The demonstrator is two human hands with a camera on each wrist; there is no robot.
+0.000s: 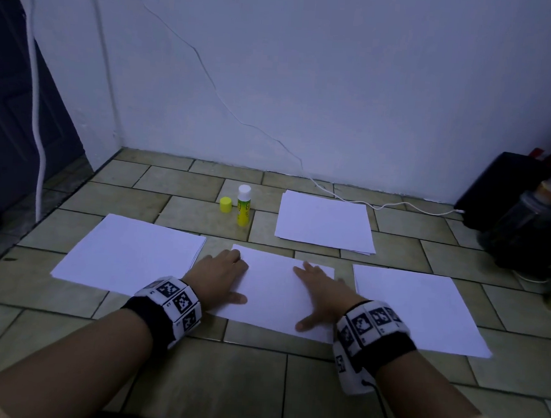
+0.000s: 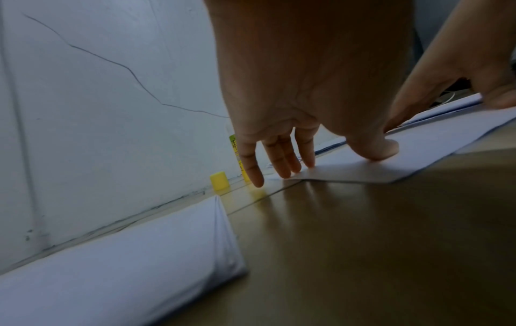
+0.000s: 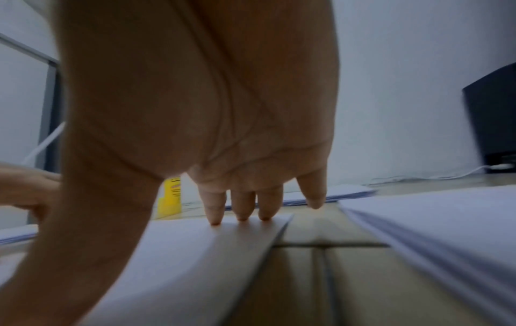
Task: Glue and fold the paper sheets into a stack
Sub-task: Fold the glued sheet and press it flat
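Pressing: your left hand (image 1: 222, 275) and right hand (image 1: 322, 295) flatten the middle sheet (image 1: 270, 290) on the floor (image 1: 255, 387).
Fingers: yours lie straight, gripping nothing.
Glue stick (image 1: 243, 206): upright, uncapped.

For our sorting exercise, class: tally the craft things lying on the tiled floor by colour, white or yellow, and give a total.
White, 4: left paper pile, far paper pile, right paper pile, centre folded paper sheet under both hands.
Yellow, 2: upright yellow glue stick with white tip, loose yellow round cap.
Total: 6.
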